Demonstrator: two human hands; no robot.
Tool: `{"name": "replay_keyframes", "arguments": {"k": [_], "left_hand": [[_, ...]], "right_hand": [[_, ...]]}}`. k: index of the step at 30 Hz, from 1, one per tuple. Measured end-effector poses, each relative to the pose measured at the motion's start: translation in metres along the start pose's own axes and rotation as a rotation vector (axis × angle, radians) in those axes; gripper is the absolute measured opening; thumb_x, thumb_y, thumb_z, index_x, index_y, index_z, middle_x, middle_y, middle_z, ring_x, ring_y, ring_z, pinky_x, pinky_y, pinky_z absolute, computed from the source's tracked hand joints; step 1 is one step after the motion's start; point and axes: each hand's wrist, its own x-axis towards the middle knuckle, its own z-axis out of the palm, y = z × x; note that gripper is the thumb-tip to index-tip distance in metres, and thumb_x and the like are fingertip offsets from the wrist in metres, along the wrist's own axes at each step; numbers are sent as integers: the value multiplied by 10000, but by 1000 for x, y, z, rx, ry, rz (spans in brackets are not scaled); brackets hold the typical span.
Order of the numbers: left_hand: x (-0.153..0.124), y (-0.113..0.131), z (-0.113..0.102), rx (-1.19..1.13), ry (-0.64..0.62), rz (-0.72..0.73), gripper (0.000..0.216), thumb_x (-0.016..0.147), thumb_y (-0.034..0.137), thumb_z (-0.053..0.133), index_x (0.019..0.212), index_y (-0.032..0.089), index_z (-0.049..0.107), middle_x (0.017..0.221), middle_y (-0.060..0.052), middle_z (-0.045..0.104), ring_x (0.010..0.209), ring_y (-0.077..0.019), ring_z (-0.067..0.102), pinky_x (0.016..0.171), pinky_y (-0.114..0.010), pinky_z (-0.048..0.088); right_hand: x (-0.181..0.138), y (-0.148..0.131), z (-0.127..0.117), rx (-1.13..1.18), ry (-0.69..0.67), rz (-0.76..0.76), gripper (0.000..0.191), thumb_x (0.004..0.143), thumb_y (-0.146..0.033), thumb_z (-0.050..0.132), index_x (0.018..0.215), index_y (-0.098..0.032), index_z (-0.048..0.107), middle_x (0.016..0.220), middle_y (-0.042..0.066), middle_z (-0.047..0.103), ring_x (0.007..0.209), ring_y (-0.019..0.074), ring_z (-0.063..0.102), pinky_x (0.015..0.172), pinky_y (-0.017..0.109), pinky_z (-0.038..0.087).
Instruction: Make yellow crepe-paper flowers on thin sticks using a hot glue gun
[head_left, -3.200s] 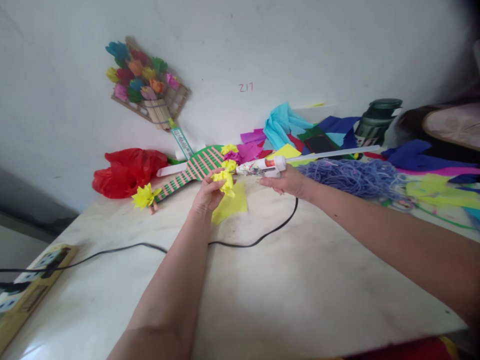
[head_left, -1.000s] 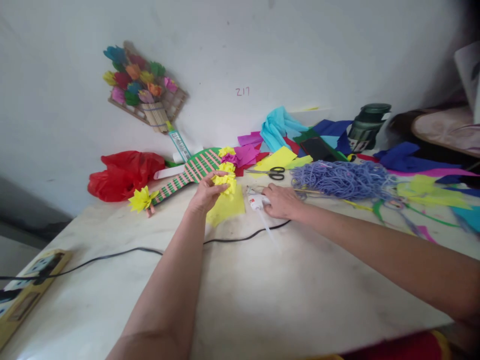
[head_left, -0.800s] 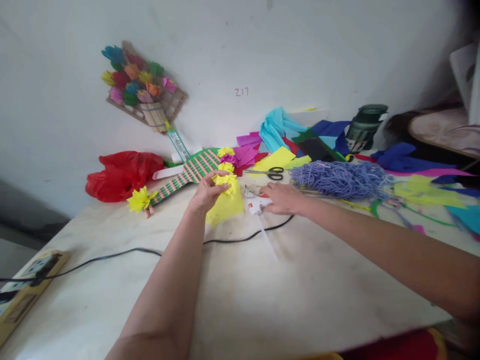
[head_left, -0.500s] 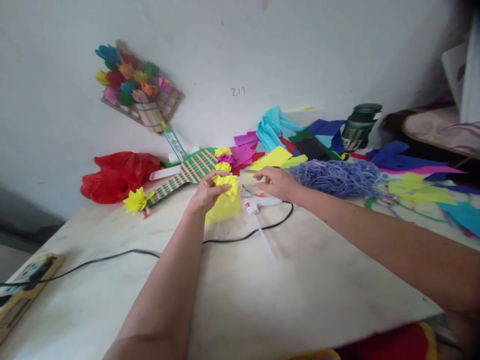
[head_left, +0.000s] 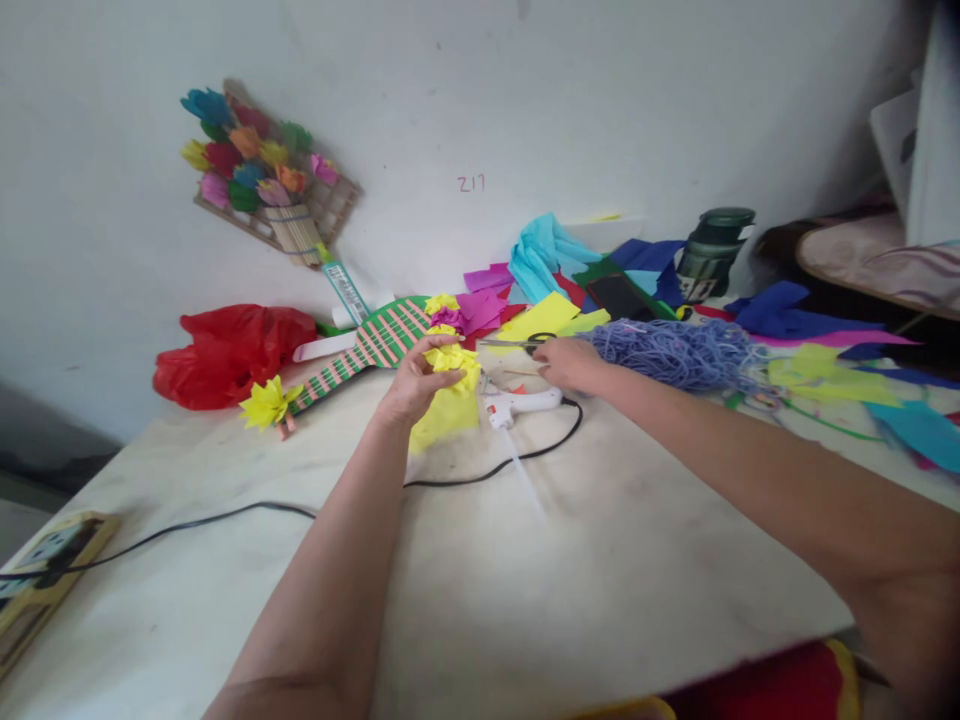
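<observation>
Right hand (head_left: 570, 364) partly hides the scissors (head_left: 528, 344).

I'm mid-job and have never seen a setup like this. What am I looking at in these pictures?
There's no machine: these are a person's two bare hands. Every picture comes from one camera worn on the head, looking forward and down.

The left hand holds some crumpled yellow paper. The right hand is at the handles of the scissors; whether it grips them, I can't tell.

On the pale table lie a white glue gun, a green piece with pink strips and tangled purple strings.
</observation>
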Motion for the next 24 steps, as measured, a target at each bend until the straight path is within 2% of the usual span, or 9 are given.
{"name": "replay_keyframes", "arguments": {"k": [4,9,14,20,24], "left_hand": [[1,-2,-1,31,0,38,583,494,142,805,1035,240,613,900,7,625,669,-103,573,601,-227,463],[0,-3,-3,46,14,17,707,502,137,803,1156,265,567,921,-6,615,637,-97,571,576,-225,476],[0,-4,-5,52,34,29,721,502,137,801,1169,272,562,918,-4,609,660,-103,581,591,-225,481],[0,-4,-3,6,42,22,735,493,135,796,1177,262,557,877,2,640,675,-121,596,610,-235,485],[1,-6,-5,-91,82,16,740,487,107,789,1173,258,557,935,-6,663,756,-137,627,647,-232,496]], "right_hand": [[3,6,-2,-137,-119,26,346,735,-154,530,1024,-207,711,1135,121,664,1032,281,608,774,339,471],[5,0,-8,-222,-167,-24,432,702,-149,557,1115,-194,676,1182,137,641,1037,294,608,791,359,480],[2,-6,-12,-307,-187,-84,407,688,-143,579,1082,-143,680,1113,181,657,1020,307,614,791,368,485],[3,-1,-6,-329,-137,-91,345,700,-102,558,1017,-105,693,993,200,683,959,291,637,738,336,479],[5,5,-4,-177,-3,-74,283,757,-140,508,961,-167,702,987,160,692,901,277,644,687,331,451]]}}
